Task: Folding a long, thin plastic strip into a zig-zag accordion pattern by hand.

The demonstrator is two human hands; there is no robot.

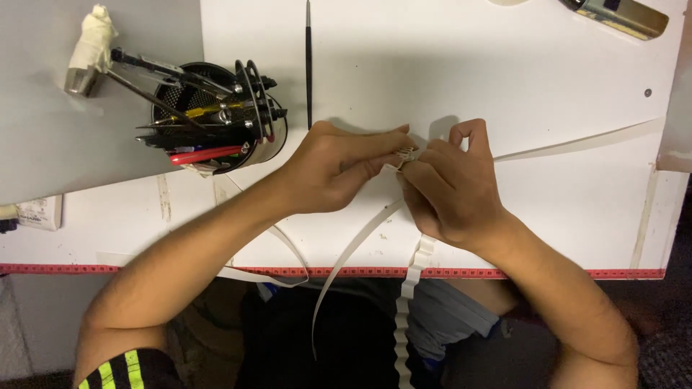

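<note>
Looking down through the head camera, I see both bare hands meeting over a white work table [504,79] whose near edge carries a red measuring tape strip [504,274]. My left hand [335,169] comes in from the left, its fingers pressed together and its fingertips closed on a small pleated piece of white paper strip [408,154]. My right hand [450,191] sits just beside it, touching it at the fingertips, its thumb and forefinger pinching the same folded piece from the other side while the remaining fingers curl under.

From that pinch, a zigzag-folded length of the white strip [412,277] runs down under the right hand, over the table edge and hangs toward the lap. A flat, unfolded white strip [353,252] curves away from the hands toward the lower left and also dangles past the edge. Another flat white strip [577,144] stretches from the hands out to the right across the table.

Well apart on the upper left stands a black mesh tool holder [216,115] packed with pens and tools. A thin black stick [308,65] lies upright on the table just above the left hand.
</note>
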